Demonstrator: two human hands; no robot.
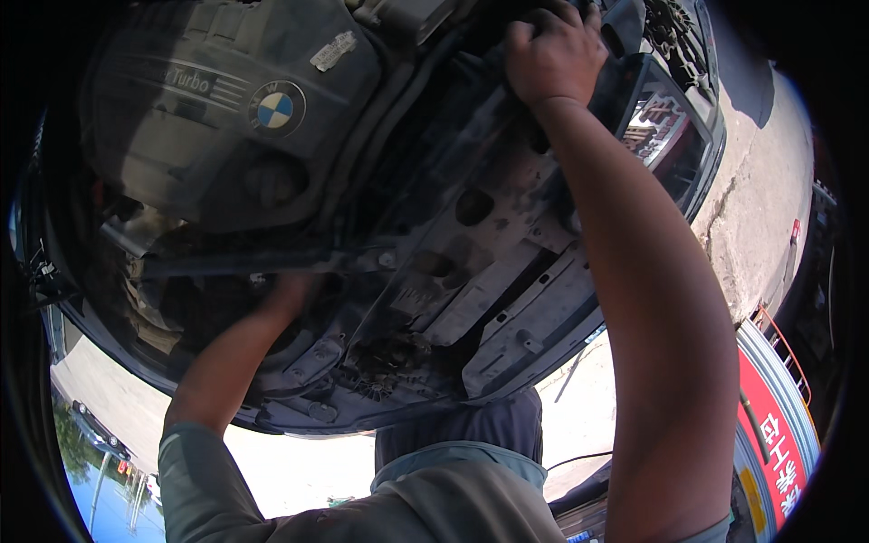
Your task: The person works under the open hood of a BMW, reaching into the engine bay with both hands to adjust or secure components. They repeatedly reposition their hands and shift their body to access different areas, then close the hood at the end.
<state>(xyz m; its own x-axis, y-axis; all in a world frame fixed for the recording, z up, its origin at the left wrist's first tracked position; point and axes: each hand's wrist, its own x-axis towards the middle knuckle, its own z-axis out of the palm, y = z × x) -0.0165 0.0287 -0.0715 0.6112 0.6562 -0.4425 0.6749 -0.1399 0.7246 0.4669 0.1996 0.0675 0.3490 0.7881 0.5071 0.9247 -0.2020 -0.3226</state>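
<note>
Two bare hands are at work in one open engine bay (434,172), with the person leaning over the front edge of the car. The left hand (295,291) reaches in low, just beside and partly behind a dark bar (208,265); it is blurred and in shadow, and I cannot tell whether its fingers are spread, closed or round anything. The right hand (555,56) is up at the far end of the bay, near the one headlight (668,127) I can see. Its fingers are bent, their tips running toward the dark parts there, and I cannot tell whether they grip something.

Between the two arms lies one front panel (471,240), dusty and grey, pierced by at least two rounded holes and some long slots. Left of it sits one engine cover (208,109), carrying one round badge (277,109), one pale label (334,52) and one round cap (275,181). At least one hose (385,127) curves along the cover's right side.

Beyond the car, I count one dark parked car (98,430) on the left and one red sign (769,434) on the right, both by pale ground (756,199).
</note>
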